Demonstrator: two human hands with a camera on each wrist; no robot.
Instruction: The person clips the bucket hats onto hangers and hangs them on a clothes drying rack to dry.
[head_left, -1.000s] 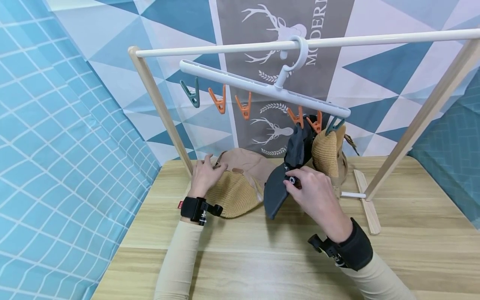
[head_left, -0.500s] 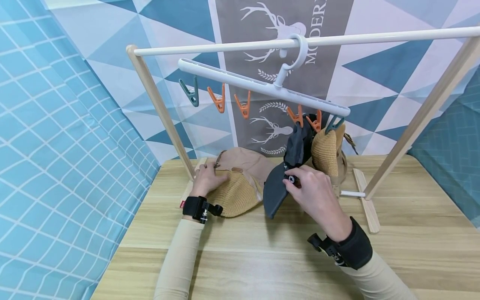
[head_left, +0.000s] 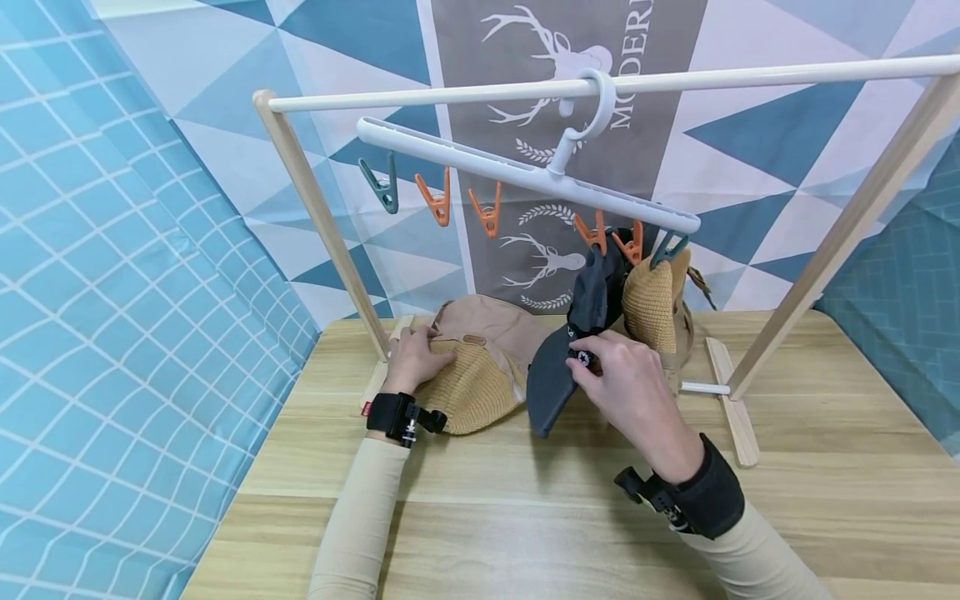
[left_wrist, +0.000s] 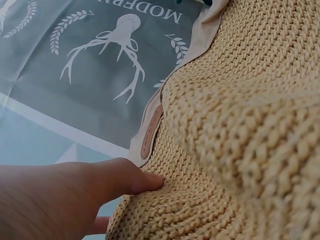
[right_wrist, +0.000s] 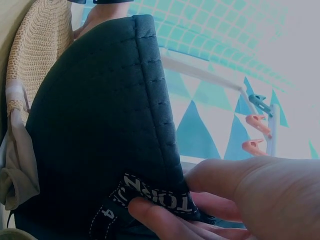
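Observation:
At the left, my left hand (head_left: 414, 358) pinches the edge of a tan straw hat (head_left: 472, 387) lying on the table. In the left wrist view its thumb (left_wrist: 142, 181) lies on the woven straw, with another finger partly hidden behind the edge. My right hand (head_left: 626, 367) pinches a dark cap (head_left: 551, 379) where brim meets crown. The cap hangs by its crown from an orange clip (head_left: 592, 235). In the right wrist view, thumb and fingers grip its lettered band (right_wrist: 155, 195). A second straw hat (head_left: 651, 304) hangs behind the right hand from a green clip (head_left: 667, 248).
A white hanger (head_left: 525, 173) tilts down to the right from the rack's rod (head_left: 465, 94). Several clips hang from it, with a green clip (head_left: 382, 185) at the left end. Wooden posts (head_left: 840, 250) and feet (head_left: 733, 404) stand on the wooden table (head_left: 525, 517).
My left hand's raised fingers have come down onto the straw hat's edge and now pinch it. The right hand keeps its hold on the dark cap, almost unmoved.

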